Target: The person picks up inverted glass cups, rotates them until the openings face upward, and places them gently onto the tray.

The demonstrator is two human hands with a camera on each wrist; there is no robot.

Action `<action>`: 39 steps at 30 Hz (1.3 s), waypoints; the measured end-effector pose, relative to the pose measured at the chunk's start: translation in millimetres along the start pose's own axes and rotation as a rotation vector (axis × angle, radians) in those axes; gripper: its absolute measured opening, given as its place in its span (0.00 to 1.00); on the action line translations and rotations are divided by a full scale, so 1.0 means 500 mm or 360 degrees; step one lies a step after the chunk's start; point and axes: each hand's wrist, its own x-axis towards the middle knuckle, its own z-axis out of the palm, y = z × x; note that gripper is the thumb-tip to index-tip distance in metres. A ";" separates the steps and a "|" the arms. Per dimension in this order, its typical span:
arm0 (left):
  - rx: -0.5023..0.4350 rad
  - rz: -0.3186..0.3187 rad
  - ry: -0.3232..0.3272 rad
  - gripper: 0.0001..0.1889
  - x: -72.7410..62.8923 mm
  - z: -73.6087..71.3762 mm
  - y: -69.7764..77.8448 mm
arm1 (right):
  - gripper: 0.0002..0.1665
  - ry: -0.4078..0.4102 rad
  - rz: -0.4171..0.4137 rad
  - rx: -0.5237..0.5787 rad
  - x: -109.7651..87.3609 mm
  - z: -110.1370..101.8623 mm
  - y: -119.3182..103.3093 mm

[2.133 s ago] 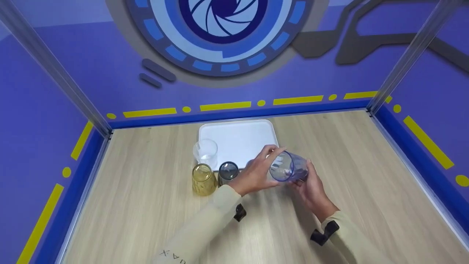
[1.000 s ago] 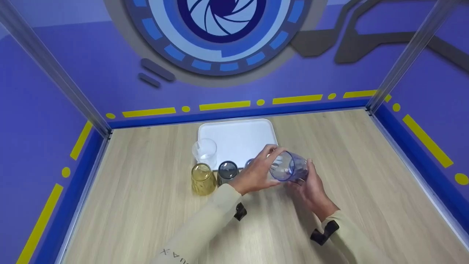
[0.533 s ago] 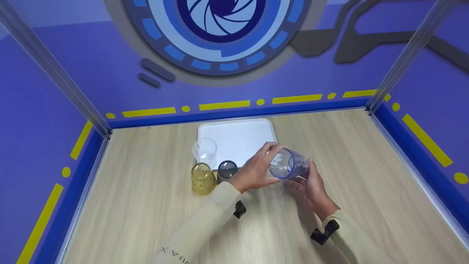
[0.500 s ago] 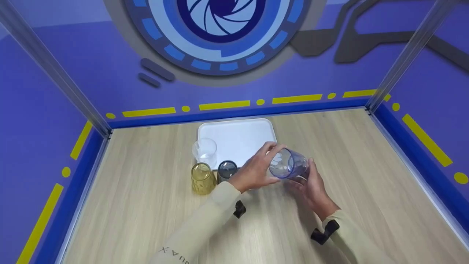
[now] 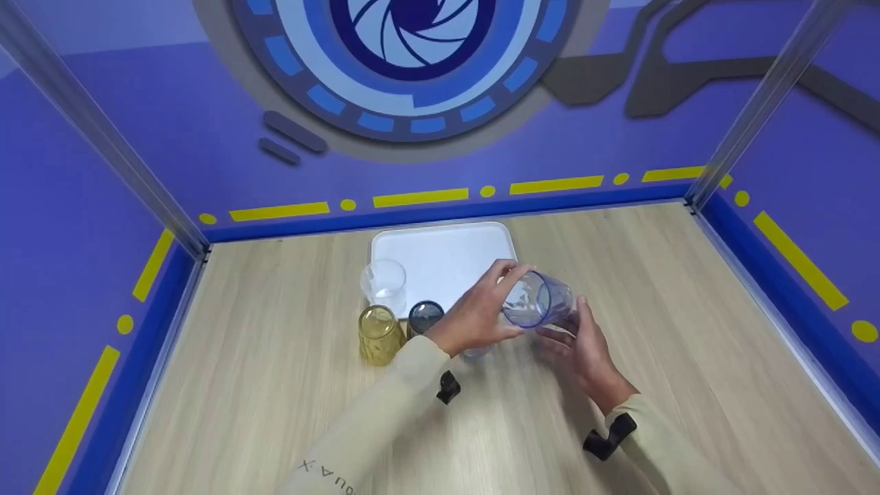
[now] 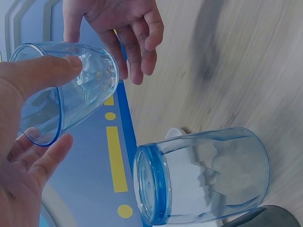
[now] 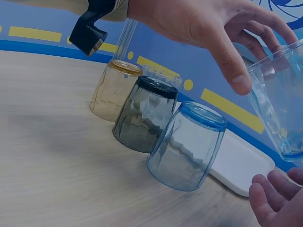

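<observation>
My left hand grips a clear blue-tinted tumbler near its rim, thumb on one side and fingers on the other. The tumbler is tilted above the table, mouth towards the left hand. Near its base is my right hand; its fingers are loosely bent and look apart from the glass in the left wrist view. Beneath the left hand, a second blue-tinted tumbler stands upside down on the table. Beside that, in a row, are an upside-down dark grey tumbler and an upside-down amber tumbler.
A white tray lies behind the row of tumblers. At its left side stands a clear colourless cup, wide rim up. Blue-purple panels wall the wooden table at the back and both sides.
The held tumbler has shifted slightly up and left with the left hand. The right hand has stayed nearly in place, and the tumbler's base has drawn away from its fingers.
</observation>
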 end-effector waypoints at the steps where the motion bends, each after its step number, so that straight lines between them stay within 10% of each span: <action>1: -0.0005 -0.0007 0.0001 0.49 0.001 -0.001 0.000 | 0.47 0.0003 -0.0007 -0.0013 0.000 0.000 0.000; 39: 0.0123 -0.0179 -0.0001 0.48 0.019 -0.034 -0.004 | 0.46 0.0056 -0.0148 -0.0425 -0.002 -0.001 0.015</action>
